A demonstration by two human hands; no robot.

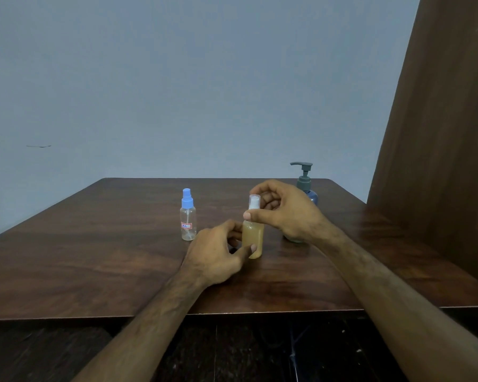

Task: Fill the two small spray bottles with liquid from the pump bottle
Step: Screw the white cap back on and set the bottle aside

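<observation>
Wooden table [94, 260]: three bottles stand upright on it. Near centre is a small spray bottle with a white sprayer top [253, 238], its body filled with amber, cloudy liquid almost to the shoulder. To its left, apart from it, stands a second spray bottle with a blue top [188, 216]; its clear body looks empty and it carries a small label with red marking. The blue pump bottle [307, 188] with a grey pump head stands far right, its lower part hidden behind the right hand.

Left hand [218, 252]: curled around the lower body of the filled bottle, thumb at the front and fingers behind, steadying it on the table. Right hand [284, 213]: thumb and fingers closed around the white top and neck, a pinch grip suited to turning. Whether the top is being tightened or loosened cannot be determined.

Assessment: judged from the fill level, one bottle is done and the blue-topped one remains.

Recommended practice for the step in hand: keep the bottle base flat on the table, hold the body firmly but without squeezing, since soft plastic may push liquid out at the neck. Turn the top squarely on its threads and stop once snug. The dip tube should sit straight inside.
</observation>
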